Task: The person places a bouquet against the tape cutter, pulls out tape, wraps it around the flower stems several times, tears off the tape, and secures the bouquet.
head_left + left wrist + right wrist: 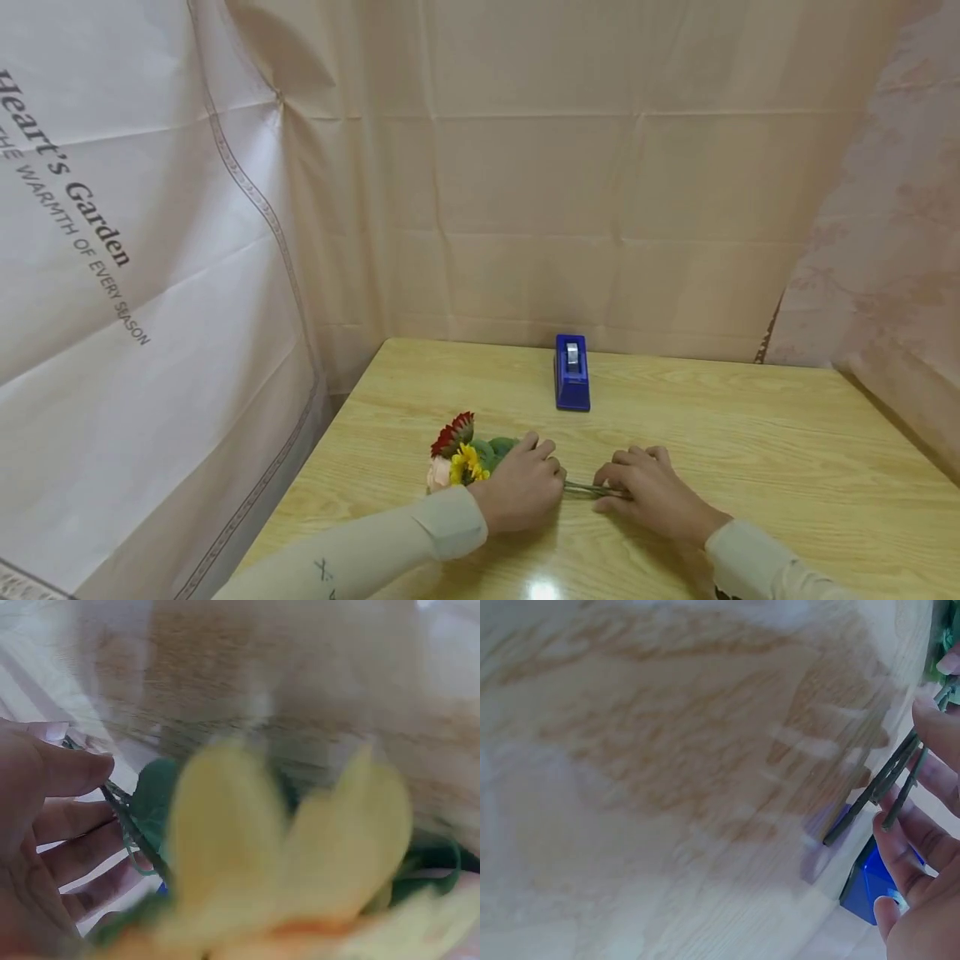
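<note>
A small bunch of flowers lies low over the table, with a red flower (453,434), a yellow flower (468,464) and a pale pink flower (438,475) at its left end. Just behind the blooms, my left hand (525,487) grips the green stems (127,817) between thumb and fingers. Farther right, my right hand (652,492) holds the lower part of the same stems, thumb on one side and fingers on the other. In the right wrist view the cut stem ends (847,821) stick out past the fingers. Yellow petals (232,825) fill much of the left wrist view.
A blue tape dispenser (573,375) with a roll of tape stands toward the back of the wooden table (735,417), beyond the hands. Beige cloth (525,183) hangs behind the table, and a printed white cloth (150,250) hangs at the left.
</note>
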The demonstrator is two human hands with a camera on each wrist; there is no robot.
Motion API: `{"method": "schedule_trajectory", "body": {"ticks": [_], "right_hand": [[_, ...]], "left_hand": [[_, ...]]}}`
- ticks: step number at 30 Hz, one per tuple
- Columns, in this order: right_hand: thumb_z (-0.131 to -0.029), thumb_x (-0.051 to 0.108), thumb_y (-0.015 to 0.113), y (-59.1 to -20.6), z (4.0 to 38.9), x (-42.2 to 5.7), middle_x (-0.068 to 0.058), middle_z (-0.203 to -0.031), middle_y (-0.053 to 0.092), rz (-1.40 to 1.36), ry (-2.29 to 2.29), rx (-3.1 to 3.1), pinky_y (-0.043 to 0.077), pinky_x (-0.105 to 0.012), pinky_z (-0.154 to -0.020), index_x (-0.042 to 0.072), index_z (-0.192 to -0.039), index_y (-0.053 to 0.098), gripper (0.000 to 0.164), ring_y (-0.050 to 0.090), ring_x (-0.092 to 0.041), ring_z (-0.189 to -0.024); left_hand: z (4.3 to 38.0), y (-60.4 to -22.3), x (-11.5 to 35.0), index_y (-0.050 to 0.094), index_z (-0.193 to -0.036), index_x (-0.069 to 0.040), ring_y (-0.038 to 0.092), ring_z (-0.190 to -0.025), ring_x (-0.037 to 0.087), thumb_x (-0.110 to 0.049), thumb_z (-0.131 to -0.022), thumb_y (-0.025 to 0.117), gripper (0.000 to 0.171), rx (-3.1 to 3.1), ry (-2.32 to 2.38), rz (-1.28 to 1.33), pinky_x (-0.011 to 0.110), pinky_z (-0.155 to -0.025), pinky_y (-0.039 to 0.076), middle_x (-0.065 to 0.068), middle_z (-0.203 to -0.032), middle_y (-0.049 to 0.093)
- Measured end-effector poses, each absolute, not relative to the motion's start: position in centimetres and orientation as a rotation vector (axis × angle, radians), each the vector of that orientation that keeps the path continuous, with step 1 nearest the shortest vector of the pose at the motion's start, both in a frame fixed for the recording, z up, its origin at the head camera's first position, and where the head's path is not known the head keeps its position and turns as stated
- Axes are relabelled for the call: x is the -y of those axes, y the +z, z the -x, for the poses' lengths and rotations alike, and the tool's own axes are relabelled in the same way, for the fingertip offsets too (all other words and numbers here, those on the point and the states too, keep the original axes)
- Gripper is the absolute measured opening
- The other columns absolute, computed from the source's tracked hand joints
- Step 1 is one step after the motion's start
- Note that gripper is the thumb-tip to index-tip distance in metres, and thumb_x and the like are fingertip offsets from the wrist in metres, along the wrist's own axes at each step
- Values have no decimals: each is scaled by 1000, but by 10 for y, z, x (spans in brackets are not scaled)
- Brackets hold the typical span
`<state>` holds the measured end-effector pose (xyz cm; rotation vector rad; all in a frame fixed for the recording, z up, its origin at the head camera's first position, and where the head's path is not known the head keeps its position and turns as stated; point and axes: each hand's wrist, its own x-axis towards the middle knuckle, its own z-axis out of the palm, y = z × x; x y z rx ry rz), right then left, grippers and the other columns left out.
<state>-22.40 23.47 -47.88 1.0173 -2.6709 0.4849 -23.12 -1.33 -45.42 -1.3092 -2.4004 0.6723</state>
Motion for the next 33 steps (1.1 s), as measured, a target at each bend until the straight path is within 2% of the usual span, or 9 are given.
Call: {"method": "schedule_trajectory", "body": {"ticks": [6,10,14,17,27,33], "right_hand": [[-91,44,75,-479,224,-232,21,-91,61,-1036,508,2685,28,-40,-79,26,-99,76,19,44,-1,-80],[-91,38,77,-481,225,-231,22,-91,62,-1055,496,2652,29,-40,-79,29,-96,76,10,46,-1,-82],[-88,27,81,-482,226,-229,23,-91,64,-1071,489,2611,30,-39,-79,29,-94,77,8,49,-1,-84],[-87,25,82,-481,226,-228,23,-90,65,-1066,481,2607,30,-38,-79,27,-94,79,8,50,-1,-83],[-89,33,79,-476,228,-226,23,-90,65,-1041,461,2694,31,-40,-81,28,-95,79,8,49,-1,-83],[-97,41,69,-464,231,-224,24,-88,62,-1020,458,2746,31,-42,-82,26,-97,79,18,44,-3,-80]], "left_hand": [[228,-455,13,78,-107,-29,45,-86,13,-36,-98,67,16,2349,681,1289,33,-81,31,-14,-97,70],[228,-453,14,77,-106,-30,45,-85,12,-35,-96,70,13,2376,677,1279,33,-82,32,-14,-96,69],[232,-452,14,76,-108,-32,45,-87,12,-38,-94,74,16,2432,677,1266,33,-84,32,-15,-100,69],[235,-453,15,76,-111,-33,45,-88,11,-44,-93,74,21,2458,674,1278,32,-84,32,-16,-103,69],[246,-451,22,75,-112,-31,48,-88,8,-61,-92,60,39,2513,436,1351,30,-83,33,-15,-102,69],[253,-438,21,75,-120,-26,52,-91,9,-58,-100,54,44,2641,201,1320,32,-83,35,-13,-109,71]]}}
